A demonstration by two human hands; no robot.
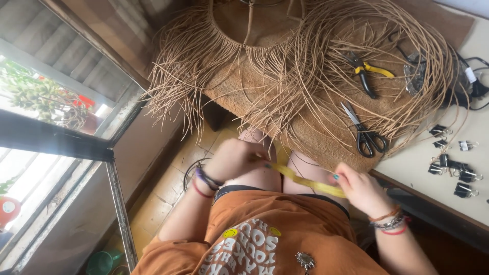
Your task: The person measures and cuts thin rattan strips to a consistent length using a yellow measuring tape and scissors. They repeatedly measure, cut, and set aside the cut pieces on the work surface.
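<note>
Fingers of both hands pinch a yellow tape measure (305,182), stretched between them over the person's lap. Left hand (233,159) curled into a fist around one end of the tape, knuckles up, wrist with purple and red bracelets. Right hand (359,187) grips the other end, fingers (340,175) folded down onto the strip, teal nail polish, beaded bracelets on the wrist. Tape runs slanted, lower on the right hand's side, just above bare knees and the orange shirt (270,229).

Surface: desk (407,168) ahead of the person, pale top with dark edge, partly covered by a brown woven mat (316,135). On the mat a big woven fibre piece (244,56) with long loose strands (188,76) hanging over the desk edge, and a coil of thin rattan-like strands (407,66). Inside the coil lie yellow-handled pliers (367,71); black-handled scissors (364,132) lie nearer the person. Black binder clips (453,165) scattered on the bare desk at right. Black cable and plug (476,81) at far right.

Room: tiled floor (168,188) below the knees, a wire ring (191,170) on it. Window with dark frame (56,137) at left, plants (35,97) outside. Green pot (104,262) low at left.
</note>
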